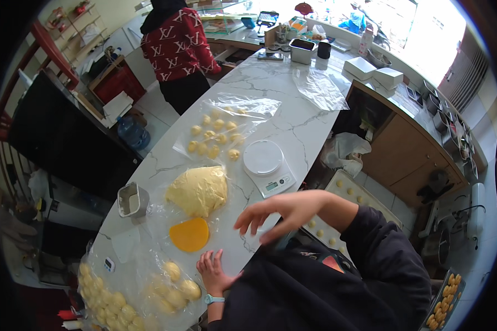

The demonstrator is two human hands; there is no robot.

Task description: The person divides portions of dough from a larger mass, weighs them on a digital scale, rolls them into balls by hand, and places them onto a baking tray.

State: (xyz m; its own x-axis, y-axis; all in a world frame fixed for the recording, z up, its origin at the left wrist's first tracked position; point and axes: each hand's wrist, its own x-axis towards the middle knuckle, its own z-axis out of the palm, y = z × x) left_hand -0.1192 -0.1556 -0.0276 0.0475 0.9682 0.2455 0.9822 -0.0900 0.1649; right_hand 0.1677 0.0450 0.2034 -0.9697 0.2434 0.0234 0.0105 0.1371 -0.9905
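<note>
My left hand, a pale watch on its wrist, rests with spread fingers at the marble-patterned counter's near edge. Above the edge, my right hand hangs in the air with fingers loosely bent, holding nothing. Just beyond the left hand lies an orange dough scraper. A large mound of yellow dough sits behind it on clear plastic. To the mound's right stands a white digital kitchen scale, its round platform bare. Small dough balls lie under plastic farther back. Bigger dough balls lie left of my left hand.
A metal tin and a small timer are on the left side. More plastic-covered dough pieces fill the near left corner. Below the counter, a tray holds small dough rounds. Across the counter stands a person in a red sweater.
</note>
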